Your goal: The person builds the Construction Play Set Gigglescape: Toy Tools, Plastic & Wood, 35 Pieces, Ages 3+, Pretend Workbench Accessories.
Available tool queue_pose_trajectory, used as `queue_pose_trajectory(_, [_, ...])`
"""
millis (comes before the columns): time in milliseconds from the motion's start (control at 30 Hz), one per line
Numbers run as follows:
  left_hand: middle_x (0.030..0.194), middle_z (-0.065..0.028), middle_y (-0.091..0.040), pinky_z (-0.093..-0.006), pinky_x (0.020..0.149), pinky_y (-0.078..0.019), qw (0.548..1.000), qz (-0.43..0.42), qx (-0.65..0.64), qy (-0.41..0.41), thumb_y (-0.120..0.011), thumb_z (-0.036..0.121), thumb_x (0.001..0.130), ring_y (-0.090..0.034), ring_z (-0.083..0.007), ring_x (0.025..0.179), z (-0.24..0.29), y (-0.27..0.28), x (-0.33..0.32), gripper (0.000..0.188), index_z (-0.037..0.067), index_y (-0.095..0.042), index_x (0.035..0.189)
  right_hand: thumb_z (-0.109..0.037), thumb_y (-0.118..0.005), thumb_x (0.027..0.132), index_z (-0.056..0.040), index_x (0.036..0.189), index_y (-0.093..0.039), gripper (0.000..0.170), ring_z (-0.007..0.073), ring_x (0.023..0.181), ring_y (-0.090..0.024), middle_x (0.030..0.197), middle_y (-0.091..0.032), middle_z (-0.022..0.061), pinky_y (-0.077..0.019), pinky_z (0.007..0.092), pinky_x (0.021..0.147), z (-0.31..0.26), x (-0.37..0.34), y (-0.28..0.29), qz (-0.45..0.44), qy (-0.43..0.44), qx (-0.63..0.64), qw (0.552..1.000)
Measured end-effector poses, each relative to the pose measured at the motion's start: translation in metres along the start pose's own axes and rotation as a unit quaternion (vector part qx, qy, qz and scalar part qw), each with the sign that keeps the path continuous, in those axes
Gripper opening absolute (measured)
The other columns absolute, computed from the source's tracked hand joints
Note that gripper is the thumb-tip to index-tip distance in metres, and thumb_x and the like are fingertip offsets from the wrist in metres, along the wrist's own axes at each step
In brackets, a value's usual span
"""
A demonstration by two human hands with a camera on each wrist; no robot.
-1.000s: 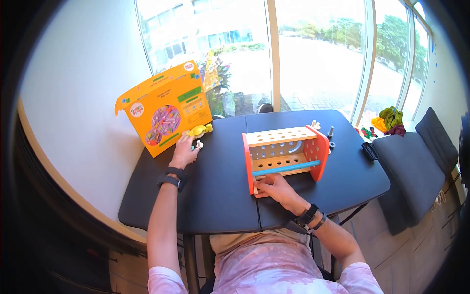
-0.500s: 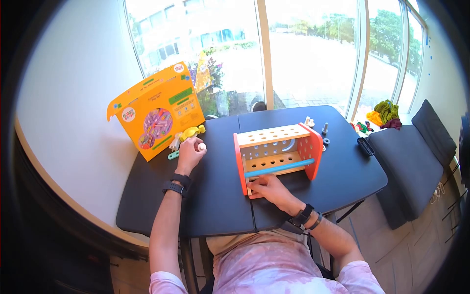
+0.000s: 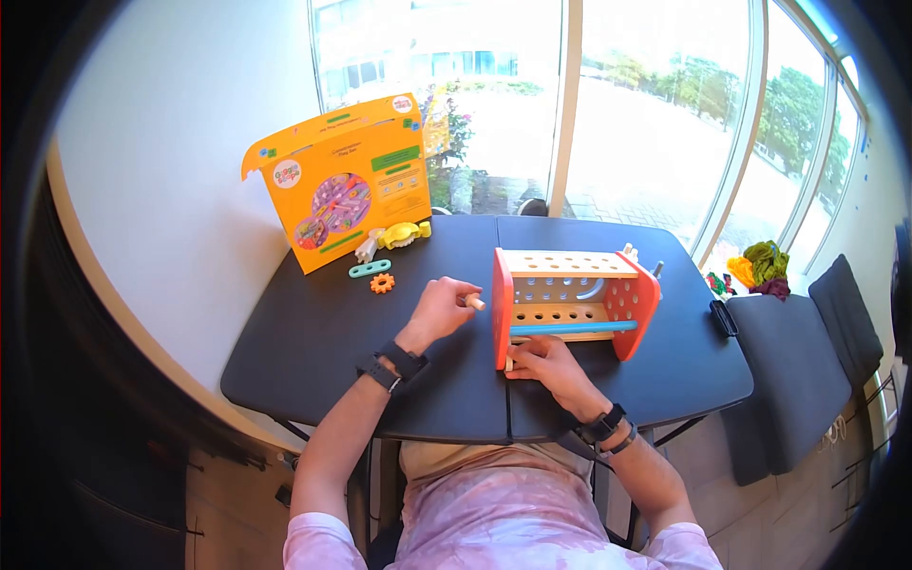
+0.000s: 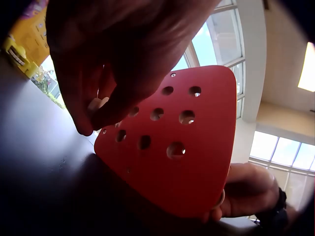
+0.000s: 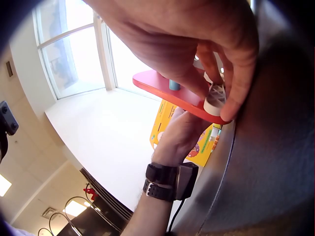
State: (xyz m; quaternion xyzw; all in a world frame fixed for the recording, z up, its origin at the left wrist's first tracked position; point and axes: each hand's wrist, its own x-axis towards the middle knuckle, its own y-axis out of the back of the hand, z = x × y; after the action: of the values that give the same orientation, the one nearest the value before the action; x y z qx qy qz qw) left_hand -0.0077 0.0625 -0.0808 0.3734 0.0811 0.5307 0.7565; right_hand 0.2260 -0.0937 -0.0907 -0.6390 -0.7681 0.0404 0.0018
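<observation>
A wooden toy toolbox with red side panels (image 3: 503, 309), rows of holes and a blue rod (image 3: 589, 328) stands on the table. In the head view my left hand (image 3: 439, 312) pinches a small pale bolt-like peg (image 3: 475, 302), just left of the near-left panel. The left wrist view has those fingers beside the panel's holed outer face (image 4: 162, 167), the peg mostly hidden. My right hand (image 3: 559, 369) grips a cream-white ribbed piece (image 5: 215, 102) low against the inner side of that panel, below the rod.
Left on the black table (image 3: 285, 380) lie a teal strip (image 3: 370, 269), an orange gear (image 3: 382, 283) and a yellow piece (image 3: 399, 234), before an upright orange box (image 3: 347, 180). A grey bolt (image 3: 657, 270) stands behind the toolbox; a black case (image 3: 724, 318) lies near the right edge.
My left hand has come away from the loose pieces by the orange box and moved right to the toolbox, carrying the peg. The right hand keeps its grip at the lower left of the toolbox.
</observation>
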Motion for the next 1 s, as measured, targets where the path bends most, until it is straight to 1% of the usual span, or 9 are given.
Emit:
queue_pose_trajectory(100, [0.108, -0.0176, -0.087, -0.0325, 0.089, -0.0669, 0.998, 0.002, 0.058, -0.012, -0.088, 0.005, 0.088, -0.085, -0.0214, 0.097, 0.013, -0.004, -0.003, 0.039, -0.002, -0.083, 0.126, -0.019, -0.069, 0.114, 0.0038, 0.147, -0.064, 0.041, 0.0201, 0.111, -0.076, 0.122, -0.076, 0.0147, -0.0667, 0.0330, 0.096, 0.001, 0.000, 0.000, 0.003, 0.000, 0.005, 1.000])
queue_pose_trajectory(300, [0.107, -0.0172, -0.087, -0.0327, 0.088, -0.0666, 1.000, -0.002, -0.014, 0.020, -0.089, 0.007, 0.090, -0.085, -0.0207, 0.096, 0.024, -0.003, -0.006, 0.039, -0.003, -0.082, 0.128, -0.021, -0.071, 0.113, 0.0040, 0.142, -0.067, 0.039, 0.0182, 0.107, -0.077, 0.118, -0.077, 0.0132, -0.0671, 0.0323, 0.093, 0.001, 0.001, -0.001, 0.012, 0.005, 0.006, 1.000])
queue_pose_trajectory(400, [0.108, -0.0171, -0.087, -0.0326, 0.088, -0.0662, 0.999, -0.007, -0.035, 0.009, -0.089, 0.009, 0.092, -0.085, -0.0209, 0.097, 0.023, -0.004, -0.009, 0.040, -0.002, -0.081, 0.130, -0.022, -0.072, 0.113, 0.0042, 0.140, -0.069, 0.038, 0.0184, 0.107, -0.077, 0.117, -0.077, 0.0132, -0.0671, 0.0325, 0.093, 0.004, 0.002, 0.000, 0.014, 0.004, 0.001, 1.000])
queue_pose_trajectory(500, [0.113, -0.0166, -0.087, -0.0327, 0.091, -0.0652, 0.997, -0.031, -0.060, 0.036, -0.086, 0.011, 0.097, -0.084, -0.0200, 0.102, 0.017, -0.004, -0.007, 0.040, -0.001, -0.080, 0.134, -0.022, -0.072, 0.112, 0.0044, 0.138, -0.070, 0.037, 0.0187, 0.106, -0.077, 0.116, -0.077, 0.0131, -0.0673, 0.0324, 0.092, 0.004, 0.001, -0.001, 0.010, 0.014, 0.011, 1.000])
queue_pose_trajectory(600, [0.116, -0.0186, -0.086, -0.0347, 0.093, -0.0658, 0.994, -0.044, -0.105, 0.006, -0.085, 0.016, 0.099, -0.084, -0.0231, 0.104, 0.001, -0.004, -0.003, 0.040, -0.004, -0.079, 0.134, -0.021, -0.072, 0.112, 0.0042, 0.140, -0.069, 0.038, 0.0186, 0.108, -0.076, 0.116, -0.077, 0.0128, -0.0671, 0.0324, 0.093, 0.007, 0.004, 0.001, 0.007, 0.014, 0.015, 1.000])
queue_pose_trajectory(633, [0.120, -0.0176, -0.085, -0.0341, 0.096, -0.0644, 0.985, -0.067, -0.156, -0.001, -0.080, 0.013, 0.103, -0.081, -0.0209, 0.110, 0.008, -0.001, -0.006, 0.037, -0.005, -0.078, 0.135, -0.021, -0.072, 0.112, 0.0038, 0.141, -0.068, 0.038, 0.0186, 0.109, -0.076, 0.118, -0.076, 0.0127, -0.0668, 0.0324, 0.094, 0.007, 0.004, 0.002, 0.002, 0.011, 0.017, 1.000])
queue_pose_trajectory(733, [0.122, -0.0170, -0.083, -0.0334, 0.099, -0.0635, 0.968, -0.083, -0.235, 0.019, -0.077, 0.008, 0.105, -0.079, -0.0205, 0.112, -0.001, -0.004, -0.005, 0.033, -0.008, -0.078, 0.134, -0.020, -0.071, 0.113, 0.0031, 0.143, -0.067, 0.039, 0.0187, 0.110, -0.076, 0.120, -0.076, 0.0124, -0.0665, 0.0328, 0.095, 0.010, 0.005, 0.002, -0.003, 0.012, 0.028, 1.000])
queue_pose_trajectory(867, [0.120, -0.0165, -0.082, -0.0347, 0.102, -0.0652, 0.945, -0.087, -0.314, 0.028, -0.073, 0.010, 0.110, -0.079, -0.0208, 0.112, 0.005, -0.006, -0.006, 0.031, -0.009, -0.074, 0.136, -0.019, -0.070, 0.112, 0.0025, 0.144, -0.067, 0.038, 0.0207, 0.111, -0.077, 0.123, -0.076, 0.0136, -0.0670, 0.0338, 0.095, 0.008, 0.004, 0.002, 0.000, 0.016, 0.037, 0.999])
queue_pose_trajectory(1000, [0.116, -0.0144, -0.082, -0.0351, 0.101, -0.0664, 0.948, -0.085, -0.302, 0.048, -0.070, 0.017, 0.114, -0.080, -0.0201, 0.108, 0.004, -0.009, -0.003, 0.030, -0.009, -0.073, 0.129, -0.017, -0.069, 0.112, 0.0025, 0.143, -0.067, 0.037, 0.0219, 0.111, -0.077, 0.123, -0.076, 0.0141, -0.0672, 0.0340, 0.095, 0.011, 0.005, 0.004, 0.001, 0.018, 0.049, 0.999])
